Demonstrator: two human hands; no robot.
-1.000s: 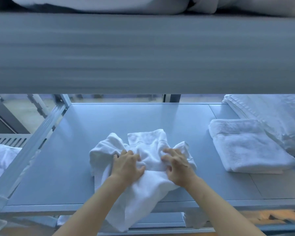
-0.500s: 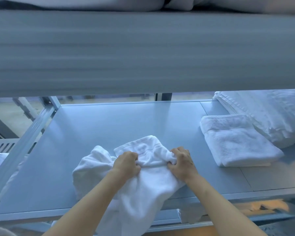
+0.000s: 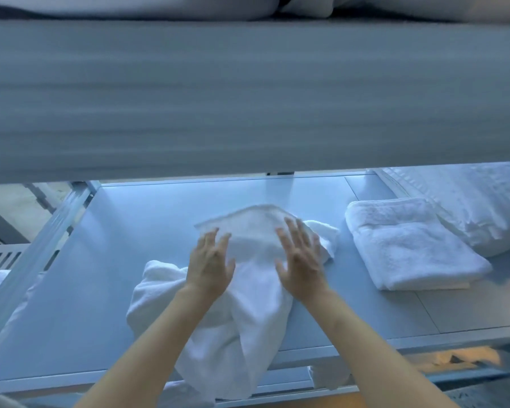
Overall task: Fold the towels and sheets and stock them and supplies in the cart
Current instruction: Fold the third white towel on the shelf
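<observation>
A crumpled white towel (image 3: 248,304) lies on the grey cart shelf (image 3: 100,290), its lower part hanging over the front edge. My left hand (image 3: 211,262) and my right hand (image 3: 299,257) lie flat on the towel's upper part with fingers spread and straight, side by side. A folded white towel (image 3: 407,245) sits on the shelf to the right, apart from my hands.
A stack of folded white linen (image 3: 477,201) fills the shelf's far right corner. The grey upper shelf (image 3: 248,98) overhangs close above, with more white linen (image 3: 159,4) on top. A slanted cart frame bar (image 3: 39,240) borders the left side.
Both hands have let go of the bunched towel, opened flat and slid forward over it. The towel's top edge has moved farther back on the shelf.
</observation>
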